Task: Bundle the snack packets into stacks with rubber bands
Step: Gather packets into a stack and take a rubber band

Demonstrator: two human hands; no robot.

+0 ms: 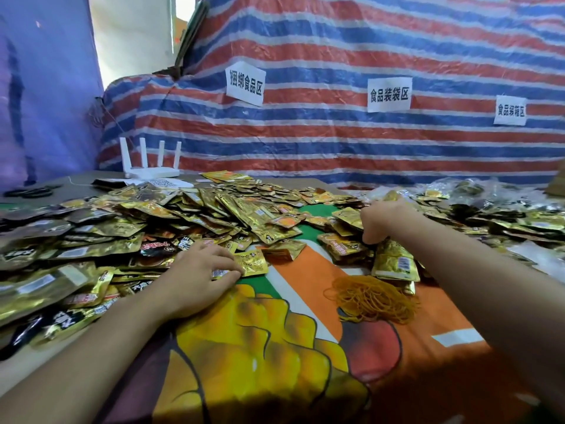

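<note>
A big heap of gold and black snack packets (pixel 195 215) covers the table's left and middle. My left hand (pixel 198 270) lies at the heap's near edge and pinches a small gold packet (pixel 252 263) between thumb and fingers. My right hand (pixel 385 220) reaches into a smaller pile of gold packets (pixel 345 246) on the right; its fingers curl down over the packets there, and the fingertips are hidden. A loose bunch of orange rubber bands (pixel 373 298) lies on the cloth just below my right forearm.
A printed orange, green and yellow cloth (pixel 275 347) covers the near table. A white router (pixel 151 166) stands at the back left near black scissors (pixel 30 191). Clear bags of packets (pixel 495 203) pile at the right. A striped tarp (pixel 336 133) with paper labels forms the back wall.
</note>
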